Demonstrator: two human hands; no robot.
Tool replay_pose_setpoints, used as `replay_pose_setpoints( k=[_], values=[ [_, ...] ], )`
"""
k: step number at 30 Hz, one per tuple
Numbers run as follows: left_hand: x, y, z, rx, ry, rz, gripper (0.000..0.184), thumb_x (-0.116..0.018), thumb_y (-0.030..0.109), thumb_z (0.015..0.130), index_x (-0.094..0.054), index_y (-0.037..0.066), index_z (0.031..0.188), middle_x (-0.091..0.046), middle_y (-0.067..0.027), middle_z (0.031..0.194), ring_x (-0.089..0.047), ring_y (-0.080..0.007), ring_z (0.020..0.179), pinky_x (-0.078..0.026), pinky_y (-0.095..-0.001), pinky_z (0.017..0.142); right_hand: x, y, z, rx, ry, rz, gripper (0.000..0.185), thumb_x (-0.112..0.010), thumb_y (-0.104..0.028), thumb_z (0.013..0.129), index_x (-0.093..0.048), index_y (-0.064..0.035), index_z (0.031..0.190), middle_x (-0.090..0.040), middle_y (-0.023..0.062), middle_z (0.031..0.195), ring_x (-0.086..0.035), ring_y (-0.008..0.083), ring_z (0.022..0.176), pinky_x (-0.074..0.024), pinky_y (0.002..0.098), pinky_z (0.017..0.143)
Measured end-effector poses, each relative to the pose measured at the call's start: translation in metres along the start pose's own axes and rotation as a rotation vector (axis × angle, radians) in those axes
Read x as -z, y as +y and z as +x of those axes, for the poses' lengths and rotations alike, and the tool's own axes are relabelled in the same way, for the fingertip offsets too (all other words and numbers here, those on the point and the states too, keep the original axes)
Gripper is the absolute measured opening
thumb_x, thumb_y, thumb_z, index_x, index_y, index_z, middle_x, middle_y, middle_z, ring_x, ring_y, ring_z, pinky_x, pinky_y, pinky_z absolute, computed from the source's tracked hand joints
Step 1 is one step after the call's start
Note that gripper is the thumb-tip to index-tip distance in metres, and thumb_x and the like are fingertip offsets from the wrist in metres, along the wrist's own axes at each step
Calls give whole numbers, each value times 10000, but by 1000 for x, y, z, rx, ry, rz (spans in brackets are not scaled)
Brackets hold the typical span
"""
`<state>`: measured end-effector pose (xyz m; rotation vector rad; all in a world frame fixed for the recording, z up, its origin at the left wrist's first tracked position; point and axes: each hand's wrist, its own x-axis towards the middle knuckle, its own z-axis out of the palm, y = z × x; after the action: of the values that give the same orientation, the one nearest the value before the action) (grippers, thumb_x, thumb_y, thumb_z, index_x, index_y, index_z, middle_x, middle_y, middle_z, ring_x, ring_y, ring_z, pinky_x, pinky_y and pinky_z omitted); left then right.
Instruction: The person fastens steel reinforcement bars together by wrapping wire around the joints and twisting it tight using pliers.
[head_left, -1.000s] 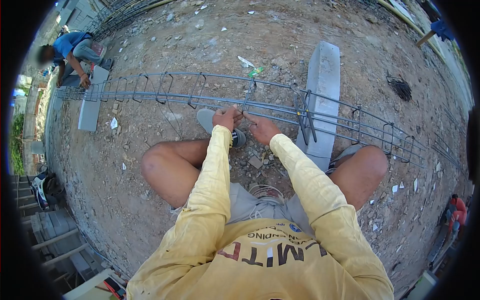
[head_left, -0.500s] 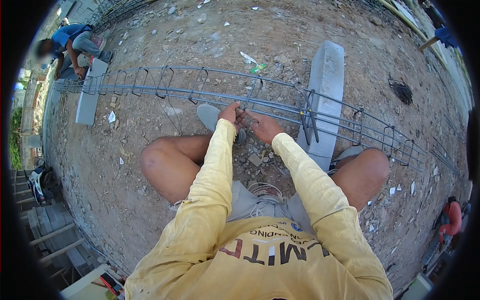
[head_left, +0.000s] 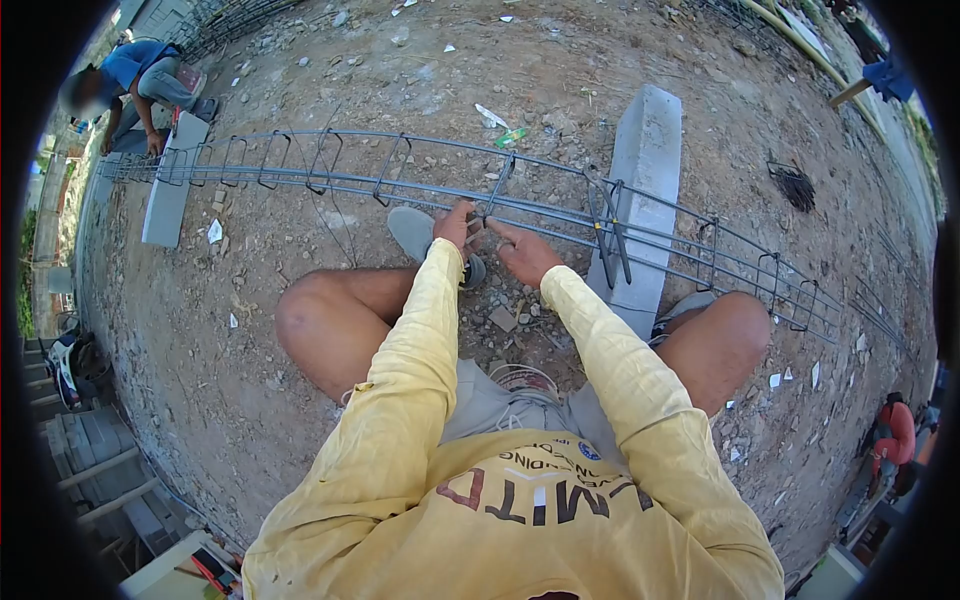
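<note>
Head view, rebar cage [head_left: 545, 208] just beyond left hand [head_left: 455, 229], right hand [head_left: 527, 256] (both grips unclear)

Fine detail between the left hand [head_left: 456, 228] and the right hand [head_left: 525, 254], at the rebar cage [head_left: 545, 209], was too small to be made out, the grey shoe [head_left: 409, 232] was partly hidden behind the left hand, a blue-shirted co-worker's head [head_left: 84, 92] was blurred, and the yellow shirt [head_left: 500, 545] was cut off below.
</note>
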<state>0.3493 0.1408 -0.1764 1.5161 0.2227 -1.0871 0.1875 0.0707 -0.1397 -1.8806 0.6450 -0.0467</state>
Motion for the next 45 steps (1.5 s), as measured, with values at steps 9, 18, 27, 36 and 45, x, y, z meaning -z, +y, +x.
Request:
replay_pose_setpoints(
  k=[9,18,27,36,45],
  values=[
    [28,-29,-16,-96,-152,62,410,-638,457,874,-587,171,1162,-610,12,1102,-552,-156,1025,-457,-383,781,2,-2,-1,10,-5,-18,553,-480,-121,875,-434,-89,1425,-507,190,1387,-477,328,1293,-348,358,1083],
    [32,-33,-1,-74,-212,-35,300,-701,357,861,-599,162,1065,-640,29,935,-614,-119,850,-502,-315,686,1,1,-1,-5,9,-34,544,-490,-125,882,-439,-100,1423,-509,193,1382,-484,328,1286,-358,362,1077],
    [15,-45,5,-319,-15,-16,238,-664,278,884,-628,48,932,-656,-24,838,-622,-125,718,-514,-270,570,2,1,0,-15,18,-19,553,-496,-129,880,-434,-117,1430,-515,192,1376,-493,331,1276,-365,363,1072],
    [14,-21,15,-115,-177,133,174,-641,218,881,-585,75,801,-566,-3,671,-541,-115,519,-485,-295,467,-4,6,0,-31,38,-44,552,-473,-148,881,-433,-154,1431,-513,193,1372,-493,349,1264,-379,394,1061],
    [12,19,-15,173,-164,434,195,-621,264,857,-579,121,732,-528,22,577,-501,-112,458,-490,-297,461,-7,-36,-20,-184,36,-245,566,-460,-135,912,-376,-227,1464,-597,269,1188,-584,418,1092,-450,450,944]
  ],
)
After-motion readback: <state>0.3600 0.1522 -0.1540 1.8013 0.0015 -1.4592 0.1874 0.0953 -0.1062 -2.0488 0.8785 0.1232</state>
